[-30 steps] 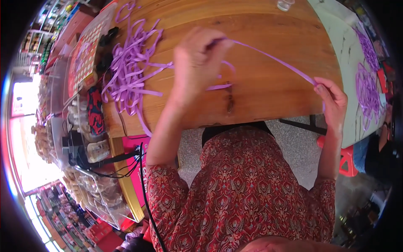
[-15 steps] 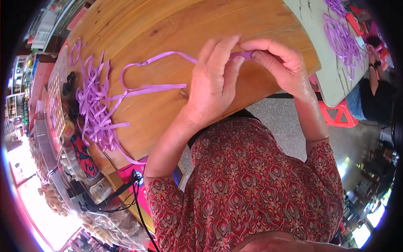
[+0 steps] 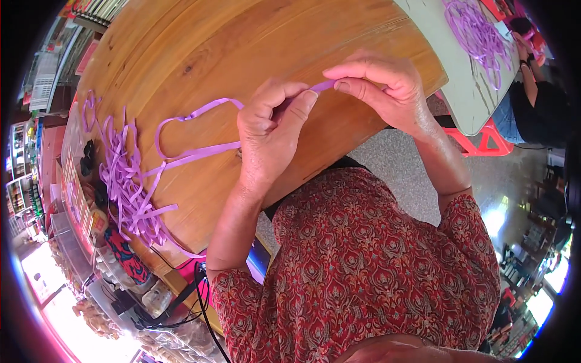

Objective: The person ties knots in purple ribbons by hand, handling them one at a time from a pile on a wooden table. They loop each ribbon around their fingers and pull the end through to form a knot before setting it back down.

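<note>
A purple ribbon [image 3: 324,86] runs between my two hands above the wooden table [image 3: 242,54]. My left hand [image 3: 272,124] is closed round it, thumb and curled fingers pressed together. My right hand [image 3: 384,91] pinches the ribbon between thumb and forefinger, a short way to the right. From my left hand the ribbon trails leftward in a loose loop across the wood. It leads toward a tangled heap of the same ribbon [image 3: 130,187] on the table's left side. Part of the ribbon is hidden inside my left fist.
A pale table [image 3: 436,36] adjoins at the right, bearing another purple ribbon pile [image 3: 478,39]. Beyond it sits a person in dark clothes [image 3: 538,109]; a red stool [image 3: 484,142] is beneath. Black cables [image 3: 196,290] and a patterned pouch [image 3: 127,254] lie at the lower left.
My left hand's fingers, stretched out before, have curled closed round the ribbon. Both hands appear a little farther left. The right hand keeps its pinch.
</note>
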Tool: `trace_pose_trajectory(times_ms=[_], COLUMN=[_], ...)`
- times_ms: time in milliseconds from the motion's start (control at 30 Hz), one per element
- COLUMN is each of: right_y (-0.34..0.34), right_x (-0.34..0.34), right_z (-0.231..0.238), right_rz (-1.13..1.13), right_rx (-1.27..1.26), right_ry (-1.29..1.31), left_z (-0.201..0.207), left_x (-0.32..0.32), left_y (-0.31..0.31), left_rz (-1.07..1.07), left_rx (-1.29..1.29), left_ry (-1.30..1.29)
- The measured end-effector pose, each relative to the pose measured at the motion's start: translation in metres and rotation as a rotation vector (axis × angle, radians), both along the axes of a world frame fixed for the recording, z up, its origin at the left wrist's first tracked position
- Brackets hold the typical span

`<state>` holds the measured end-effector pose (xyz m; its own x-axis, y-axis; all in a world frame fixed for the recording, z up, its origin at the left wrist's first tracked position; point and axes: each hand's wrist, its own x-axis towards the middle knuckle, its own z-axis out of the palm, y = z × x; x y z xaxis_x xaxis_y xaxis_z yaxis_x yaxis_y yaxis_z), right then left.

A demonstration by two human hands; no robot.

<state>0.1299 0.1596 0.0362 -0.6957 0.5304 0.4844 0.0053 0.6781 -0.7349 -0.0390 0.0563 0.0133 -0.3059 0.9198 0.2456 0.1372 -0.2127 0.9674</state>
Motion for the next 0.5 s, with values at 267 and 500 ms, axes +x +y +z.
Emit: trace_pose_trajectory(times_ms=[267,500], right_y=[0.0015,-0.0033], right_x=[0.0004,0.0025], right_z=[-0.0089,0.0007], right_rz=[-0.098,0.023], right_rx=[0.285,0.106], right_ry=[-0.093,-0.113], left_z=[0.0015,0.0023], left_x=[-0.0048,-0.0085], left_y=[0.0002,0.0025], left_rz=[0.044,0.126], left_rx=[-0.019,0.078], left_ry=[0.015,0.153])
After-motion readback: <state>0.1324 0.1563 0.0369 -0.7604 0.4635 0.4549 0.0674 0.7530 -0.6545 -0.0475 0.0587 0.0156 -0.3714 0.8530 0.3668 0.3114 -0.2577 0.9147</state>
